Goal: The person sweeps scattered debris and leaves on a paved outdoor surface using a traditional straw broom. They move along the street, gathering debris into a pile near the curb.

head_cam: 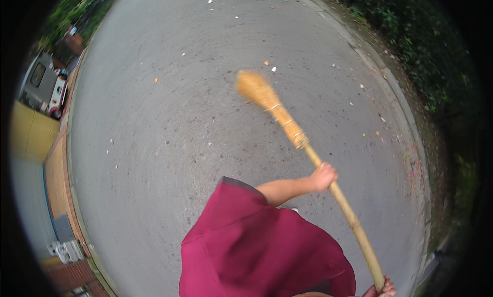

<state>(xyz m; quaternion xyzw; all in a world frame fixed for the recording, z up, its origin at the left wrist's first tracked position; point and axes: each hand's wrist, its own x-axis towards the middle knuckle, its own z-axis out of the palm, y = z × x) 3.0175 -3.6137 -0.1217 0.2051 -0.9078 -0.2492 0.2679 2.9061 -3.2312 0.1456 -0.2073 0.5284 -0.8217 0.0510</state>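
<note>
A broom with straw-coloured bristles, bound by several light ties, slants across the road ahead of me. My left hand grips its long bamboo handle a little below the binding. Near the handle's far end, at the lower right edge of the view, my right hand is closed around it and partly cut off. The bristle end is blurred, so whether it touches the asphalt cannot be told. Close to the bristles lie a white scrap and an orange leaf.
A kerb with dense bushes runs along the right, with scattered leaves and petals beside it. On the left stand a parked vehicle, a yellow panel and a paved edge. More small litter dots the road.
</note>
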